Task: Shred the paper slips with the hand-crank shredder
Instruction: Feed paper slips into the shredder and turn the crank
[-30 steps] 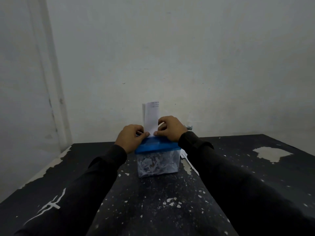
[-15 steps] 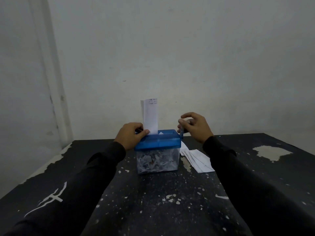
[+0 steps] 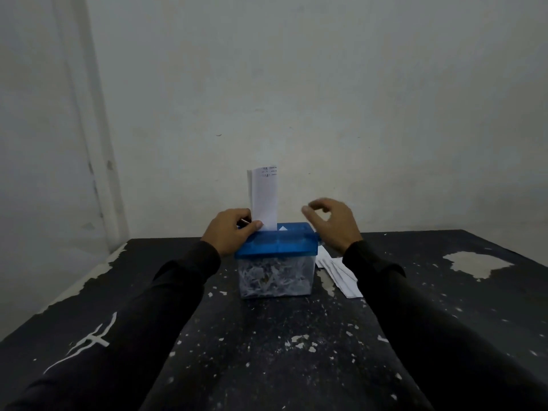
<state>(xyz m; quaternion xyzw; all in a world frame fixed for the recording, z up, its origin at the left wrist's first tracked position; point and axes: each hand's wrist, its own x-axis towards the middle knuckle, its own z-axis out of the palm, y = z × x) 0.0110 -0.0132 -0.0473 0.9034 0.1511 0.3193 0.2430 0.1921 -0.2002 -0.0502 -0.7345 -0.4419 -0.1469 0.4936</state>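
Standing upright in the slot of the shredder [image 3: 277, 256], a white paper slip [image 3: 264, 197] with a few lines of small print at its top rises above the blue lid [image 3: 275, 243]. The shredder sits near the middle of the table, toward the far wall. Its lower part is a clear bin [image 3: 275, 280], packed most of the way up with a tangle of white paper shreds [image 3: 267, 277]. A small white corner of paper pokes out of the lid just right of the slip.

The left hand [image 3: 228, 232] rests on the lid's left end, fingers curled, thumb tip against the foot of the slip; I cannot tell whether the slip is truly pinched or only steadied. The right hand [image 3: 332, 223] hovers at the lid's right end, fingers loosely curled in an open hook with thumb and forefinger apart; whether it holds a crank handle is hidden from where I look. Both arms wear black sleeves; the left sleeve [image 3: 118, 327] carries a white mark.

Lying flat just beside the shredder on its right is a small fanned stack of paper slips [image 3: 338, 271], partly under the right wrist.

The table [image 3: 267, 351] is black and badly chipped, with pale flecks all over and a large bare patch [image 3: 477, 262] toward the right. Behind it stands a plain, dim whitish wall [image 3: 326, 99], with a pale vertical strip [image 3: 92, 129] at the left.
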